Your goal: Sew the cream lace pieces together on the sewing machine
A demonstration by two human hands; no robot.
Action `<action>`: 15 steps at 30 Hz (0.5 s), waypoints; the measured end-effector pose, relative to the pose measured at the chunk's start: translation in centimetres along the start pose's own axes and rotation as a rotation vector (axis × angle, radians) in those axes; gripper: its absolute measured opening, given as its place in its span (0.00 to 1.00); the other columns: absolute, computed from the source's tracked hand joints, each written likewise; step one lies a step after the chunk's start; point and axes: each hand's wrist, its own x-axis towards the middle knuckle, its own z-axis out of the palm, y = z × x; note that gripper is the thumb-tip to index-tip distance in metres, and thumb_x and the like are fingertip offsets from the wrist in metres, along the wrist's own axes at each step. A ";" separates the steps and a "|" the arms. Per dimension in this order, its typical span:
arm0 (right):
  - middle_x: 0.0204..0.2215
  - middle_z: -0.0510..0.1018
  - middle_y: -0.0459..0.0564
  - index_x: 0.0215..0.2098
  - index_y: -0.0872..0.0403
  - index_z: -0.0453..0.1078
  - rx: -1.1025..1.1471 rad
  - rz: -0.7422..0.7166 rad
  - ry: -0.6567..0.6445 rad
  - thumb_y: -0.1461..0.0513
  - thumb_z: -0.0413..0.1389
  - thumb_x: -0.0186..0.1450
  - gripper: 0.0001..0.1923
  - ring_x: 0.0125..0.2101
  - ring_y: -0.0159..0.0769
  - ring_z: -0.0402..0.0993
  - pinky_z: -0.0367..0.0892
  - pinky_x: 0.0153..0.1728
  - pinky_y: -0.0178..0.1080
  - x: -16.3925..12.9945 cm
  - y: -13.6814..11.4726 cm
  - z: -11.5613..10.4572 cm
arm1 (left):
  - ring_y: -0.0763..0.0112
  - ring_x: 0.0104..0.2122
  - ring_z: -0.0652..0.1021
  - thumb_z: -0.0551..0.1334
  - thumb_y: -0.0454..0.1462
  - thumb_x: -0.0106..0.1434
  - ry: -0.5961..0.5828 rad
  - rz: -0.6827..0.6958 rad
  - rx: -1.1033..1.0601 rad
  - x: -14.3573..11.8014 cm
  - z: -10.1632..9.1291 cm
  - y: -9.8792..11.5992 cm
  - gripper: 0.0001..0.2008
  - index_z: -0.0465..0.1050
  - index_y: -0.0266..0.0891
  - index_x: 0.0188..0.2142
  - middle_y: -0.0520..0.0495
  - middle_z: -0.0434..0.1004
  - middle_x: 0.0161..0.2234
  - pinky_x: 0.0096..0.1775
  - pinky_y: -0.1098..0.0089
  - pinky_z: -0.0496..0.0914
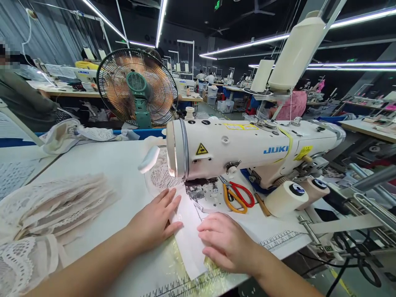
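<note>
from my remote seat i've got the white strip (189, 249) at lower centre: plain, long, lying flat, slanting down and slightly right towards the bottom edge. and there, just left of centre, the pale lace piece (162, 175), openwork with a smooth border, partly hidden; whether they join, i can't tell.

One left hand (159, 216), one right hand (230, 243) and one white strip (189, 243) show at lower centre; one foreground sewing machine (241, 142), centre right; two lying cones (281, 201) below it; two big cones (297, 49), upper right; one caged fan (137, 81), upper left
</note>
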 end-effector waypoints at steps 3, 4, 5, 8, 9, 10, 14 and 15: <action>0.39 0.77 0.51 0.39 0.55 0.68 -0.001 -0.001 -0.005 0.61 0.50 0.66 0.07 0.40 0.40 0.69 0.67 0.43 0.44 0.0 0.0 0.0 | 0.41 0.63 0.58 0.54 0.51 0.65 0.050 0.040 0.014 0.5 0.7 -1.4 0.33 0.59 0.33 0.63 0.31 0.55 0.64 0.55 0.46 0.66; 0.39 0.77 0.51 0.39 0.55 0.68 -0.003 0.000 -0.009 0.61 0.50 0.66 0.07 0.40 0.39 0.69 0.67 0.43 0.44 0.0 0.1 0.0 | 0.40 0.62 0.58 0.55 0.51 0.65 0.066 0.059 0.020 0.7 0.9 -1.8 0.33 0.59 0.34 0.63 0.31 0.55 0.64 0.55 0.45 0.65; 0.39 0.77 0.51 0.39 0.55 0.68 -0.006 0.003 -0.010 0.61 0.50 0.66 0.06 0.40 0.39 0.69 0.67 0.43 0.43 0.0 0.1 -0.1 | 0.39 0.62 0.59 0.56 0.51 0.64 0.086 0.074 0.031 0.7 1.0 -2.1 0.33 0.59 0.34 0.62 0.30 0.57 0.64 0.55 0.44 0.65; 0.38 0.76 0.50 0.39 0.54 0.68 -0.032 0.043 -0.033 0.61 0.51 0.66 0.06 0.39 0.38 0.67 0.67 0.42 0.42 -0.2 0.0 -0.6 | 0.40 0.60 0.62 0.60 0.44 0.63 0.178 0.154 0.062 0.5 0.4 -1.5 0.26 0.65 0.35 0.58 0.31 0.61 0.61 0.56 0.42 0.62; 0.37 0.76 0.50 0.39 0.54 0.68 -0.049 0.070 -0.052 0.60 0.52 0.65 0.06 0.38 0.38 0.67 0.66 0.41 0.42 -0.3 -0.1 -0.7 | 0.44 0.59 0.64 0.59 0.40 0.64 0.208 0.207 0.050 0.3 0.0 -0.8 0.20 0.68 0.36 0.55 0.33 0.64 0.60 0.57 0.44 0.62; 0.37 0.75 0.50 0.39 0.54 0.68 -0.065 0.099 -0.077 0.60 0.53 0.65 0.07 0.37 0.38 0.66 0.66 0.40 0.42 -0.5 -0.2 -0.9 | 0.49 0.57 0.67 0.57 0.35 0.64 0.223 0.265 0.026 -0.1 -0.5 0.0 0.15 0.72 0.37 0.50 0.36 0.68 0.57 0.56 0.49 0.64; 0.35 0.73 0.50 0.39 0.53 0.70 -0.075 0.164 -0.191 0.59 0.54 0.64 0.07 0.36 0.39 0.65 0.65 0.37 0.42 -1.3 -0.6 -1.3 | 0.67 0.35 0.76 0.51 0.27 0.63 0.118 0.408 -0.053 -1.7 -2.0 3.8 0.13 0.72 0.38 0.30 0.46 0.77 0.38 0.37 0.69 0.73; 0.35 0.73 0.50 0.39 0.53 0.70 -0.068 0.168 -0.209 0.59 0.54 0.64 0.08 0.36 0.39 0.64 0.65 0.37 0.42 -1.6 -0.7 -1.3 | 0.67 0.32 0.75 0.53 0.28 0.62 0.090 0.406 -0.049 -2.0 -2.1 4.6 0.11 0.72 0.38 0.28 0.47 0.76 0.36 0.35 0.68 0.73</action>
